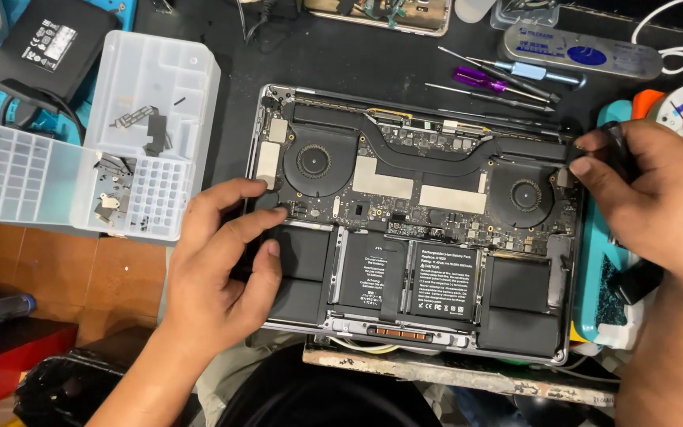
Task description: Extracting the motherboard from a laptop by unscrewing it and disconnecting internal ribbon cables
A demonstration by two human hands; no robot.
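Observation:
An opened laptop (413,213) lies bottom-up on the bench, showing two round fans, a dark circuit board and black battery cells. My left hand (219,265) rests on its left side, fingers spread, with thumb and forefinger touching a small dark part (266,200) near the left fan. My right hand (658,198) is at the laptop's right edge, its fingers closed around a small black object (614,146) at the upper right corner.
A clear plastic compartment box (132,134) with several small screws and brackets stands at the left. Precision screwdrivers (499,79) lie behind the laptop. A black power adapter (49,43) sits at the far left, a teal mat (594,261) at the right.

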